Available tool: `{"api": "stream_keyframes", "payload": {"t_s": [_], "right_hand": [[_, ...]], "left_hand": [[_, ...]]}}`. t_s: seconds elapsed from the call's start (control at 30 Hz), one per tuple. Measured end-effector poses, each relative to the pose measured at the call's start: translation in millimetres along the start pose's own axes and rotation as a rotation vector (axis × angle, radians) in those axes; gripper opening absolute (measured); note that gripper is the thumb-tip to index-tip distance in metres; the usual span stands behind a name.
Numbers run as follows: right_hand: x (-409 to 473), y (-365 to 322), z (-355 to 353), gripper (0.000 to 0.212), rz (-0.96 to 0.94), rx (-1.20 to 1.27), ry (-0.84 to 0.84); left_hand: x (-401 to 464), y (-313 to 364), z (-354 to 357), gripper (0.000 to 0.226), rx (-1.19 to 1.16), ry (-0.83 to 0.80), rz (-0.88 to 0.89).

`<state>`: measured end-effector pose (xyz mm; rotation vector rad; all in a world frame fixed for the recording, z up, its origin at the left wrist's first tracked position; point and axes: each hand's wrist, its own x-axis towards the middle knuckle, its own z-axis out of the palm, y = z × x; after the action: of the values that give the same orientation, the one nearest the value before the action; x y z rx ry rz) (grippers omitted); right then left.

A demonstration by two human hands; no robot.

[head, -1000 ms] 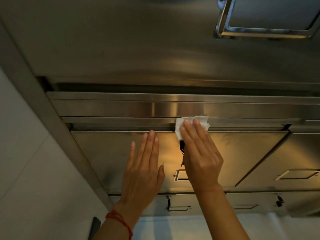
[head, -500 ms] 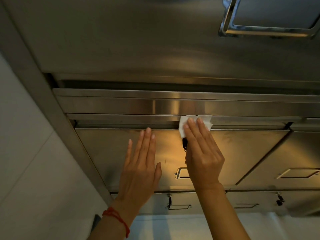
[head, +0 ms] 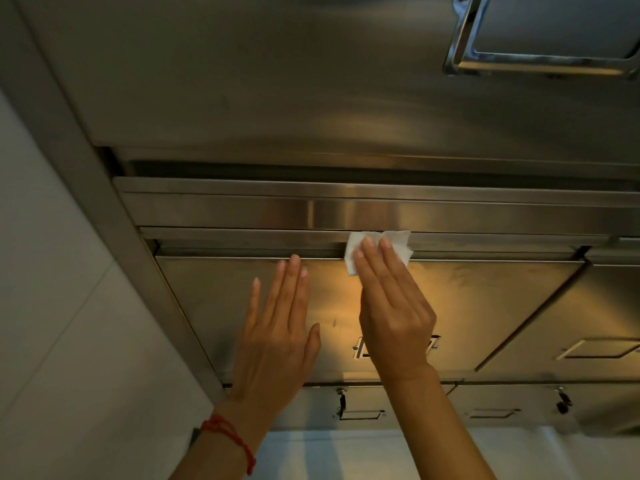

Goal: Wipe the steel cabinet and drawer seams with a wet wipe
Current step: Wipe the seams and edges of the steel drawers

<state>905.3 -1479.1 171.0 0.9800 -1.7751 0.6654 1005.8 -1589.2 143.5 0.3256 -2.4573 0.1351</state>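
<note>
A steel cabinet fills the head view, with a steel drawer front below it. A white wet wipe lies on the horizontal seam along the drawer's top edge. My right hand presses the wipe against that seam with straight fingers. My left hand rests flat on the drawer front, fingers straight, a little left of the wipe and holding nothing. A red string bracelet circles my left wrist.
A large steel handle sits at the top right of the cabinet. A second drawer front lies to the right, with recessed pulls and small latches below. A pale wall borders the cabinet's left frame.
My right hand has slid the wipe slightly to the right along the seam. My left hand stays flat on the drawer front.
</note>
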Motion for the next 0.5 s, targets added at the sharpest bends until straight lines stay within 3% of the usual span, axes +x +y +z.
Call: {"api": "stream_keyframes", "payload": {"t_s": [0.13,0.37,0.5], "right_hand": [[0,2,1,0.034,-0.056,0.02,-0.045],[-2,1,-1,0.042,0.056,-0.008,-0.004],[-1,8,-4,0.039,-0.025,-0.001,-0.047]], "left_hand": [[2,1,-1,0.062,0.017,0.001,0.001],[0,-2,0,0.062,0.029,0.01,0.011],[0,1,1,0.063,0.003,0.014,-0.009]]}}
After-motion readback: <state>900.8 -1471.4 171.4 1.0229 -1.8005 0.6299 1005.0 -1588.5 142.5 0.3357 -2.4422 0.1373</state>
